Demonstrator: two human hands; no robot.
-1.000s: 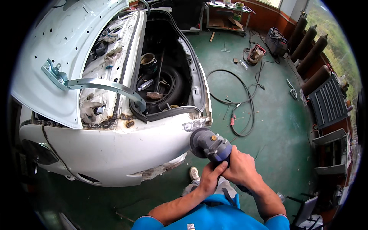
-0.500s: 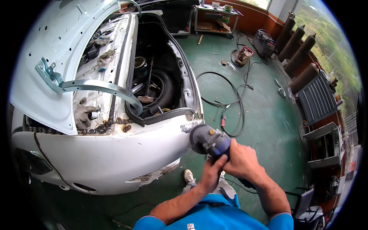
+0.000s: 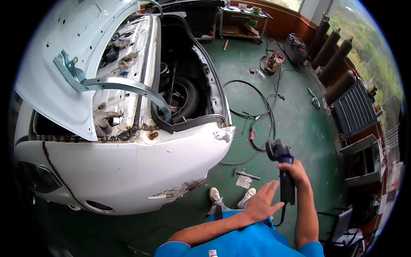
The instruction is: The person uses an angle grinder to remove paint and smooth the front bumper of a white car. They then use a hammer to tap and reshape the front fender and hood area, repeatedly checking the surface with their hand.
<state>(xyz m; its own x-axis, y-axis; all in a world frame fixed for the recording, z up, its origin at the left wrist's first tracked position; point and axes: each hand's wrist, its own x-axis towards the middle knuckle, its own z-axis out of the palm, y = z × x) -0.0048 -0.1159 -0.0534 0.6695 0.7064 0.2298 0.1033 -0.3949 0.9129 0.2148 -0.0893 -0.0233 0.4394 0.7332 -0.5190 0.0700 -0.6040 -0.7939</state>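
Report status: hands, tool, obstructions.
Right hand gripping angle grinder. Left hand open beside it. Grinder clear of white car. Hammer-like tool on floor near shoes.

On my feed, I see the right hand [image 3: 296,172] gripping an angle grinder [image 3: 288,183], clear of the white car body [image 3: 128,167] (scraped at one corner [image 3: 222,135]). The left hand [image 3: 261,204], fingers extended, is just beside the grinder; a hammer [image 3: 249,175] lies nearby.

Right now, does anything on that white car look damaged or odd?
Yes. The white car has a rough grey patch at its corner, a ragged, scraped area along its lower edge, and a brown, scorched-looking spot beside the trunk opening. They look odd against the smoother white paint.
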